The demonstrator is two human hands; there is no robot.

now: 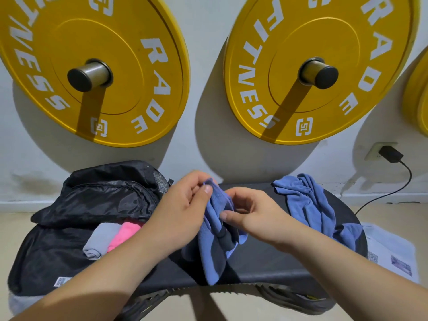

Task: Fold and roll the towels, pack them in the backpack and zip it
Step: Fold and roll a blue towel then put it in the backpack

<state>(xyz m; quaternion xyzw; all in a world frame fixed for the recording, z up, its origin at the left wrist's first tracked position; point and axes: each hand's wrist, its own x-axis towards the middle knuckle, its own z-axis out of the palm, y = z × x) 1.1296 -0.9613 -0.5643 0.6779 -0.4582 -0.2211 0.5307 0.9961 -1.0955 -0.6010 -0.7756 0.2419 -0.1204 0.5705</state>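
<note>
Holding a towel [215,228] up over the middle of the worktop [278,262], bunched and hanging down toward the near edge. Pinching its top corner between thumb and fingers of the left hand [183,205]; nipping a side edge lower down with the right hand [254,218].

Probably best to find both top corners, pull them apart until flat, lay it on the bare pad, then halve it and roll tight. Easy to trap a twist here, so shake it out first.

Look to the left end for the backpack [92,198], open, with its flap thrown back toward the far edge. Inside, apparently, a grey roll [99,239] and a pink roll [125,232] lie side by side.

Find a second towel [308,205] crumpled at the right end, not yet folded. Beyond, yellow plates [92,66] on the wall.
</note>
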